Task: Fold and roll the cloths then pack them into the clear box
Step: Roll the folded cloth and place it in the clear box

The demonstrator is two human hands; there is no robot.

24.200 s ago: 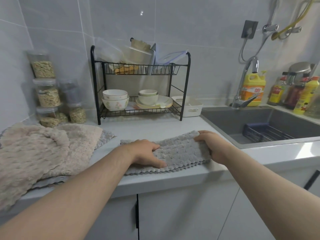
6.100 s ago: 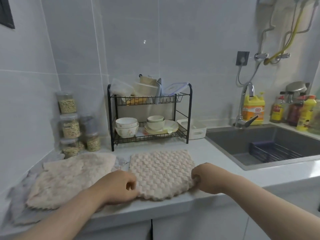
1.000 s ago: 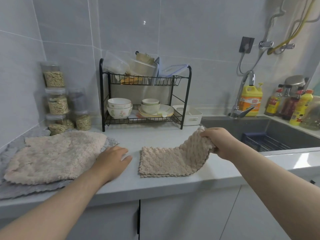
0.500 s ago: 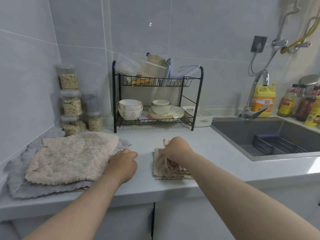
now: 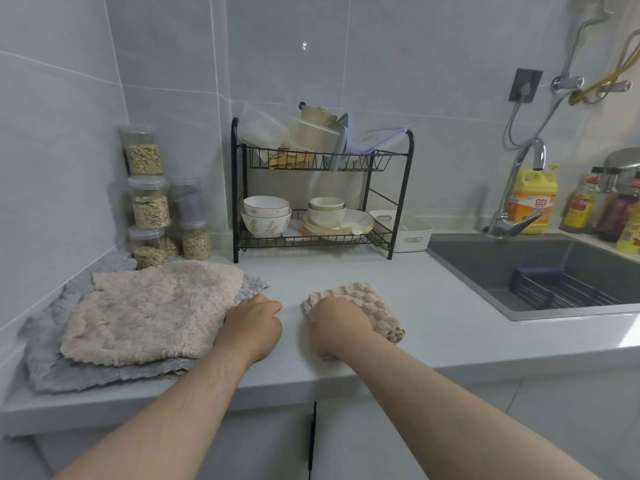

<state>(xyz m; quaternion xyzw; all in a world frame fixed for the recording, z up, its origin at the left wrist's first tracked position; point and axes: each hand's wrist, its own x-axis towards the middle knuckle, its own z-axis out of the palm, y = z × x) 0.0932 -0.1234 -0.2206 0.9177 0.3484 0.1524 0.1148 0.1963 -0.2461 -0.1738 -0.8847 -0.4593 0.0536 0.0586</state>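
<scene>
While the left hand [image 5: 252, 327] lies clenched, empty, beside the stack [image 5: 145, 313], the right hand [image 5: 337, 323] grips the cloth [image 5: 379, 306]. Both rest on the counter [image 5: 440, 306].

Right hand [image 5: 337, 322] covers much of the folded cloth [image 5: 375, 306]; left hand [image 5: 252, 323] hides its own fingertips.

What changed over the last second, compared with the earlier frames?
The right hand carried the raised end of the beige waffle-textured cloth leftward, folding it into a compact wad it now presses down. The left hand curled its fingers. The stack of fluffy beige and grey cloths stayed put.
</scene>
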